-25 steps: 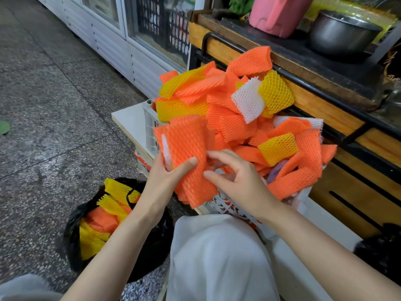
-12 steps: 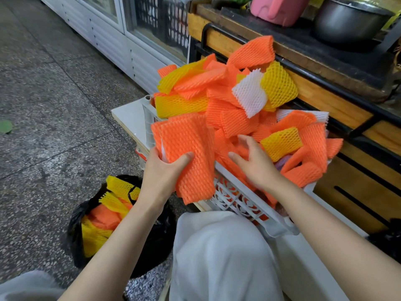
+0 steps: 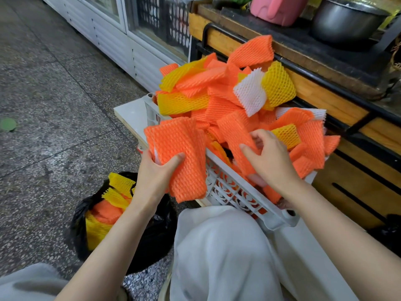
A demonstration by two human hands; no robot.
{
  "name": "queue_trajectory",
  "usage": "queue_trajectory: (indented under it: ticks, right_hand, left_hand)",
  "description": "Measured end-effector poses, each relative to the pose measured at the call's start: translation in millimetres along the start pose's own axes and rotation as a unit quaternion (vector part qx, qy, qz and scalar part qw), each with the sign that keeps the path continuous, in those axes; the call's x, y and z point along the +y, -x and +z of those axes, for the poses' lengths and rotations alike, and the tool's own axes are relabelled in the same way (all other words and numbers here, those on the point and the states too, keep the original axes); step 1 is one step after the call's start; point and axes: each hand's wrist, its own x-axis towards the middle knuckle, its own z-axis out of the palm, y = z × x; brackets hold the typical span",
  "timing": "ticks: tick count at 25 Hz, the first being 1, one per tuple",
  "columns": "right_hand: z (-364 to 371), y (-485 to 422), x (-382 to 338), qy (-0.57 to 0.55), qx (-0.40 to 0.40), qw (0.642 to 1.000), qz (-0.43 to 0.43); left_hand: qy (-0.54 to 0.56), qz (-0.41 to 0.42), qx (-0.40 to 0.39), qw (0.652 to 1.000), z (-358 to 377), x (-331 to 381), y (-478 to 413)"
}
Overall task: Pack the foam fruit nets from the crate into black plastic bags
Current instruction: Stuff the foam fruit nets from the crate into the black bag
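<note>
A white plastic crate on a low white board is heaped with orange, yellow and white foam fruit nets. My left hand grips a stack of orange nets at the crate's near left corner, thumb pressed on the front. My right hand reaches into the pile and pinches one orange net between thumb and fingers. A black plastic bag stands open on the floor at lower left, holding yellow and orange nets.
A wooden counter with a black rail runs behind the crate, bearing a metal pot and a pink container. White cabinets line the back. Speckled floor spreads left. My white-trousered knee is below the crate.
My right hand moved from beside the held stack into the pile and closed on an orange net. My left hand kept its stack, nearly still.
</note>
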Motion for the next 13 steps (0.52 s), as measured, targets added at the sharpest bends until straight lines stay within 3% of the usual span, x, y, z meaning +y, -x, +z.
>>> queue_trajectory:
  ticks: [4,8,11,13]
  right_hand:
    - [3.5,33.9,-49.3,-0.017,0.041,0.995,-0.094]
    - [55.2,62.7,-83.4,0.015,-0.099,0.984,-0.145]
    - [95.1,79.4,-96.6,-0.028,-0.235,0.96,-0.151]
    - [117.4,85.7,-100.5,-0.043,-0.276,0.949,-0.145]
  left_hand:
    - [-0.018,-0.012,0.029,0.999,-8.9,-10.6,2.1]
    - [-0.054,-0.015,0.079,0.995,-26.3,-31.8,8.2]
    - [-0.031,-0.051,0.105,0.993,-52.8,-53.3,8.4]
    - [-0.015,-0.073,0.109,0.991,-69.6,-66.7,7.2]
